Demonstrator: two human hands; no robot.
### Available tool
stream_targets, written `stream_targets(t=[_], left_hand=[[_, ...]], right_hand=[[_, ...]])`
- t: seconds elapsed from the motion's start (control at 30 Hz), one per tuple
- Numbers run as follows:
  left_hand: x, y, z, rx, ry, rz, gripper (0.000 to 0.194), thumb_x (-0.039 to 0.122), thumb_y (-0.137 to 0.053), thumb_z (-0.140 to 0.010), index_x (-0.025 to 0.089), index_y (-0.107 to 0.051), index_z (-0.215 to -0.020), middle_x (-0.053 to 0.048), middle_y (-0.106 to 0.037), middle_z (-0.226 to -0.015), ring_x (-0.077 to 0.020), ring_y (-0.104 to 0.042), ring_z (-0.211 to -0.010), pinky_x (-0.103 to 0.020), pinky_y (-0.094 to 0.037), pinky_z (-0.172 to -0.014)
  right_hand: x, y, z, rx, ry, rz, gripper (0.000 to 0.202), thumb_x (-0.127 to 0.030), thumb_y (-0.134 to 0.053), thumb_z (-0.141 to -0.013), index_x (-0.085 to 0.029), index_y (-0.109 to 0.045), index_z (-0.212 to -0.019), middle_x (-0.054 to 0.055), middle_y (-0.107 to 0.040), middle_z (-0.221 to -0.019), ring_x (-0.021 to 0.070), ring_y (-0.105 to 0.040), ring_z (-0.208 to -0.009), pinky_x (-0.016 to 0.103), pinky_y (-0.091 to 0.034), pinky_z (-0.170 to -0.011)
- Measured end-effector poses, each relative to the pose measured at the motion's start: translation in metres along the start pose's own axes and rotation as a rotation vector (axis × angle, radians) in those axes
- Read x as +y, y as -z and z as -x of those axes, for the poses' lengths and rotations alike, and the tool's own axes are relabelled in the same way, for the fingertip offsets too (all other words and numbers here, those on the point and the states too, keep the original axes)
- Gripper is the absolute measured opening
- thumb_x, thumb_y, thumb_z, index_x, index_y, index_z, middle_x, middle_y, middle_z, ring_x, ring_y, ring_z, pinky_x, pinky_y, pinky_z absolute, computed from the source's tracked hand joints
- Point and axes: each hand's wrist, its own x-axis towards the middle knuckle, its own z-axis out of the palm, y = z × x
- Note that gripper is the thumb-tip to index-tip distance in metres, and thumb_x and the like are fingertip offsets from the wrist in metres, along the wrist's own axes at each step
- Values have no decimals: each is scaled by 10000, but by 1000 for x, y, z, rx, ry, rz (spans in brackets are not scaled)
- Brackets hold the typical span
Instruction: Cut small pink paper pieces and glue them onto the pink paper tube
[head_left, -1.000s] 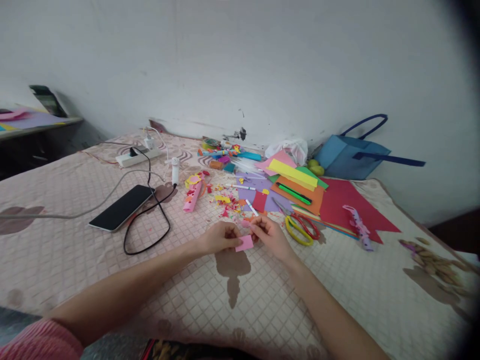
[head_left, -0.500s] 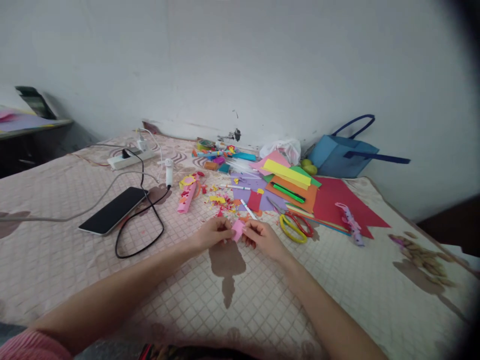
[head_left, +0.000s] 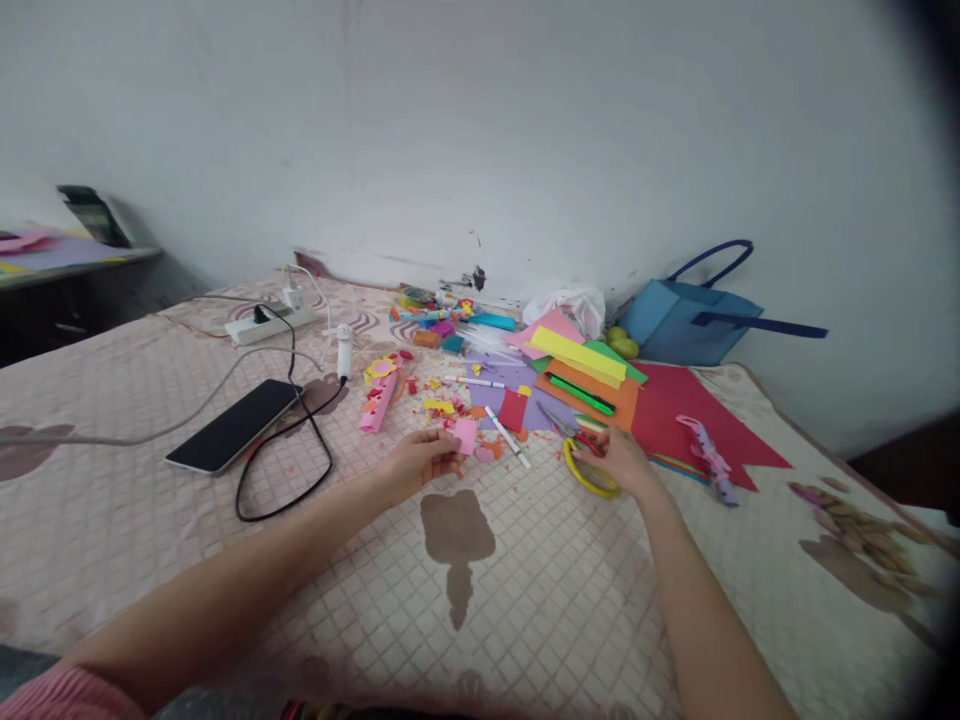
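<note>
Between thumb and fingers, my left hand (head_left: 426,457) pinches a small piece of pink paper (head_left: 466,436) just above the tablecloth. My right hand (head_left: 624,460) is at the scissors (head_left: 592,483), its fingers closed around their red and yellow handles. The blades lie on the table and point up and left, toward purple paper (head_left: 487,392). A white pen (head_left: 507,437) rests between my two hands. Past my left hand are colourful paper scraps (head_left: 448,400) and a pink paper roll with a yellow flower (head_left: 381,392).
At left lie a black tablet (head_left: 234,425), a looped black cable (head_left: 330,460) and a power strip (head_left: 270,325). Coloured sheets, with a green cutter (head_left: 580,394) on top, spread toward a red sheet (head_left: 686,425). A blue bag (head_left: 690,318) stands by the wall.
My right hand has let go of the pink paper and moved right to the scissors. The left hand keeps the paper, now flat and turned outward.
</note>
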Motion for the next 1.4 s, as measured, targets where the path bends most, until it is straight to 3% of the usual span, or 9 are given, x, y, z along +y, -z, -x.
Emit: stream_targets(t=[0.2,0.33,0.4,0.47,0.63,0.8,0.9,1.07,1.4], left_hand=[[2,0,-1,52,26,29,67,102,-632,-745,118,-577,-710,-36,-652,-641,-80,-609,-554,-155,-496,-515],[7,0,0,89,34,118,77,73,-588,-771,119,-574,-711,-27,-638,-610,-85,-611,-542,-159,-503,-513],[9,1,0,111,23,166,78,61,-580,-773,118,-574,-720,-26,-639,-610,-82,-610,-535,-155,-505,-515],[10,2,-2,123,6,204,74,49,-579,-772,114,-578,-736,-31,-648,-632,-79,-613,-540,-153,-512,-532],[11,5,-5,90,-16,258,61,41,-569,-779,95,-597,-783,-66,-683,-733,-83,-637,-595,-154,-532,-600],[16,3,-3,127,2,271,84,62,-529,-814,91,-599,-780,-61,-681,-689,-83,-636,-570,-148,-528,-573],[19,3,-2,144,27,261,67,94,-538,-817,97,-603,-802,-65,-688,-708,-89,-638,-569,-156,-526,-552],[22,4,-2,168,16,267,72,125,-547,-815,104,-607,-780,-62,-688,-711,-100,-643,-584,-167,-522,-545],[26,2,-3,200,7,320,104,116,-543,-812,115,-612,-735,-43,-676,-670,-99,-632,-575,-183,-525,-577]], right_hand=[[1,4,0,-50,15,-57,365,-476,-748,-475,-240,-469,-487,6,-531,-487,212,-544,-581,299,-368,-520],[-7,7,1,-37,17,-111,346,-521,-699,-554,-219,-529,-567,30,-575,-550,216,-567,-611,302,-395,-531],[-18,10,2,-43,-14,-234,372,-541,-676,-595,-196,-562,-673,39,-604,-624,205,-577,-629,297,-413,-548],[-37,12,7,-94,-117,-589,423,-537,-693,-599,-183,-572,-797,33,-617,-699,178,-576,-633,285,-427,-564],[-104,1,41,-531,-247,-1311,392,-379,-786,-586,-218,-593,-886,-34,-528,-685,98,-501,-581,229,-410,-548],[-150,-37,87,-809,-257,-1643,471,-566,-738,-569,-228,-587,-860,-38,-461,-650,101,-456,-558,242,-414,-528],[-162,-48,107,-979,-293,-1703,609,-758,-562,-580,-193,-563,-809,-20,-459,-647,113,-432,-543,256,-403,-492],[-170,-46,126,-1260,-325,-1737,639,-776,-413,-683,-166,-525,-838,-16,-444,-617,113,-419,-525,255,-393,-485],[-162,-61,137,-1313,-351,-1752,698,-790,-276,-722,-153,-535,-844,-18,-441,-615,106,-448,-482,248,-386,-457]])
